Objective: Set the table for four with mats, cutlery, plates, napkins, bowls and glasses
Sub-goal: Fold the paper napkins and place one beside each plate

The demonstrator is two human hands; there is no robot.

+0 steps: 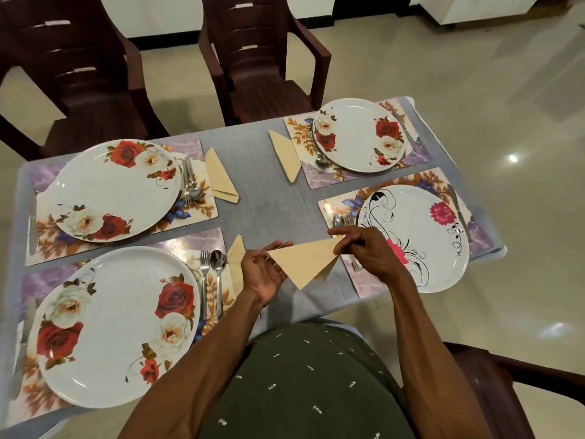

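A beige napkin (pixel 305 261), folded into a triangle, is held above the table's near middle. My right hand (pixel 364 245) pinches its right corner. My left hand (pixel 262 270) holds its left corner with fingers and thumb. Three folded napkins lie beside the mats: far left (pixel 220 177), far right (pixel 285 155), near left (pixel 235 264). Four floral mats each carry a plate: far left (pixel 117 190), near left (pixel 117 326), far right (pixel 357 134), near right (pixel 418 239). A fork (pixel 204 280) and spoon (pixel 218 274) lie by the near left plate; similar cutlery and knives sit at the other places.
The grey table (pixel 269 191) ends just in front of my body. Dark brown plastic chairs stand beyond the far edge (pixel 262 58) and at the far left (pixel 69 74); another chair arm (pixel 506 375) is at my right. Glossy tiled floor lies to the right.
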